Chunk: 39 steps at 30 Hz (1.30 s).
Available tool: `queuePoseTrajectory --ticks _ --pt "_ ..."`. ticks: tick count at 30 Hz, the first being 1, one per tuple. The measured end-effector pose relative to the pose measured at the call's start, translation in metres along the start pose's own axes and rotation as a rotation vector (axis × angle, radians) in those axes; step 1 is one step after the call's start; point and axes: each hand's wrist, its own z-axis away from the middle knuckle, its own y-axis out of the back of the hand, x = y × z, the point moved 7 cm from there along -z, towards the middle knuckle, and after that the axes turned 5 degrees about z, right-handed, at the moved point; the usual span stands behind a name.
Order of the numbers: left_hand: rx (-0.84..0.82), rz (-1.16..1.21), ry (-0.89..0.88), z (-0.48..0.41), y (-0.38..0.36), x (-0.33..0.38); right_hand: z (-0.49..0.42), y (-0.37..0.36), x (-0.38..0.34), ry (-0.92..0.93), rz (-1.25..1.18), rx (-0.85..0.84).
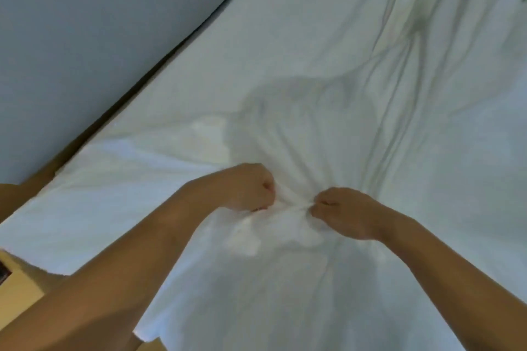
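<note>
A white sheet (328, 71) covers the bed and fills most of the view, wrinkled toward the right. My left hand (246, 186) is curled into a fist and grips a bunch of the sheet near the middle. My right hand (342, 211) sits close beside it, its fingers pinching the same gathered fold. Creases fan out from the spot between the two hands. Both forearms reach in from the bottom of the frame.
A grey-blue padded headboard or wall panel (99, 37) runs along the left side of the bed, with a dark gap between them. A light wooden surface (20, 291) shows at the lower left corner.
</note>
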Motion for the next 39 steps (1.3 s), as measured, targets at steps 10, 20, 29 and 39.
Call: queuePoseTrajectory --ticks 10,20,29,39 --pt "0.446 -0.033 0.021 -0.123 0.071 0.088 0.009 -0.007 0.012 0.003 -0.378 -0.287" --pt "0.559 -0.073 -0.425 -0.113 0.067 0.147 0.004 0.113 0.137 -0.770 -0.866 1.009" --pt "0.558 -0.067 -0.362 -0.128 0.087 0.175 -0.001 0.177 0.130 -0.508 -1.252 1.013" --pt "0.142 0.148 -0.588 -0.123 -0.002 0.309 0.138 0.169 0.161 0.273 -1.937 1.064"
